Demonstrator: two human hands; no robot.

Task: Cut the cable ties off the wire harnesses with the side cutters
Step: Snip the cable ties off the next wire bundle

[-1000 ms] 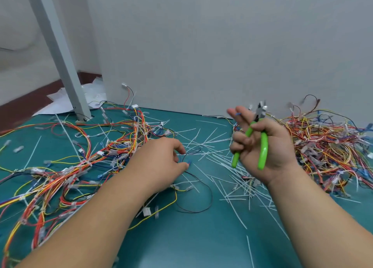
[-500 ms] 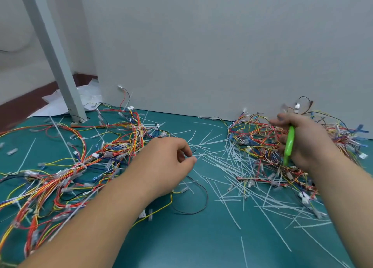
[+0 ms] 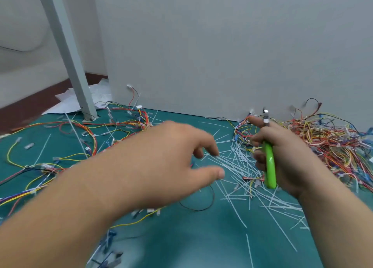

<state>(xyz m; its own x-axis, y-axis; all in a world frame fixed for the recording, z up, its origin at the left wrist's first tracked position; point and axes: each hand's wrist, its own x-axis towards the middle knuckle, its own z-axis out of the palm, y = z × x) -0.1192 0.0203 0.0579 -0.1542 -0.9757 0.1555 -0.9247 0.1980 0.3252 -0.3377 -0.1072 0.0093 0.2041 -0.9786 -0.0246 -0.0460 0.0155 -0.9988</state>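
Comparing with half a second ago: the left hand [image 3: 173, 162] was pinching at a thin wire low on the worktop [image 3: 201, 237]. It has now let go, lifted and swung right. Its fingers [image 3: 207, 144] are spread and loosely bent, holding nothing, and the hand is motion-blurred.

The right hand [image 3: 288, 156] was then reaching into the tangled pile of wire harnesses [image 3: 333, 144] at the right. It has drawn back toward the middle, fingers curled tight round the green handles of the side cutters [image 3: 270, 166], metal nose pointing up. Handles lie close together, so the blades look closed or nearly so. Whether it brought a harness out with it: cannot tell, the pile behind confuses the outline.

- Cut cable ties [image 3: 238, 166]: white slivers heaped between the two hands, touching the near edge of the right pile.
- Second spread of harnesses [image 3: 66, 144] lies loose at the left, apparently the finished side.
- Released black wire [image 3: 203, 208] loops on the worktop below the left hand.

Judgement: one harness done and dropped; the hands are converging, probably to take up the next harness. No cut is in progress.

Writing: none legible on cutters, connectors or worktop.
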